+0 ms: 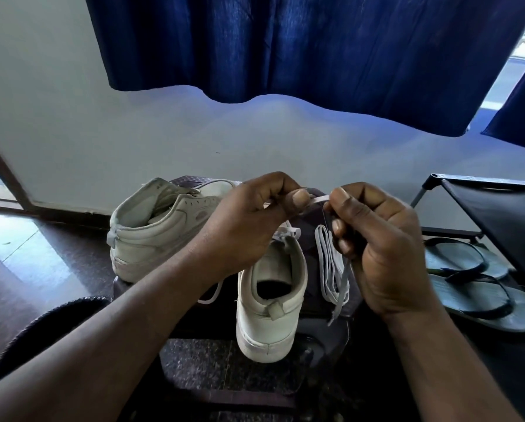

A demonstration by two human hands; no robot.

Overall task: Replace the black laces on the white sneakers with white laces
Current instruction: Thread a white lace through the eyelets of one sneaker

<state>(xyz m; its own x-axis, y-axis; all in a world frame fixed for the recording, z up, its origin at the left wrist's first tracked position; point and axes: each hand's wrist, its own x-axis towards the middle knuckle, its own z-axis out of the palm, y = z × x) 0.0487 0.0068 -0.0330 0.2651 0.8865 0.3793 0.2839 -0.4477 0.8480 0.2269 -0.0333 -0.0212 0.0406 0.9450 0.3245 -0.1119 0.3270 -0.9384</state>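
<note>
Two white sneakers stand on a dark stool [316, 303]. The near sneaker [270, 303] points away from me, heel toward me, with white lace at its top eyelets. The other sneaker [157, 229] lies behind it to the left. My left hand [252, 220] and my right hand [376, 248] are raised above the near sneaker and pinch a short stretch of white lace [317, 198] between them. A bundle of white lace [331, 266] hangs from my right hand beside the shoe. No black lace shows.
A pair of dark flip-flops [474, 281] lies on the floor at right, under a black folding rack [498, 214]. A blue curtain [285, 47] hangs over the pale wall ahead. A dark round object [51, 324] sits at lower left on the tiled floor.
</note>
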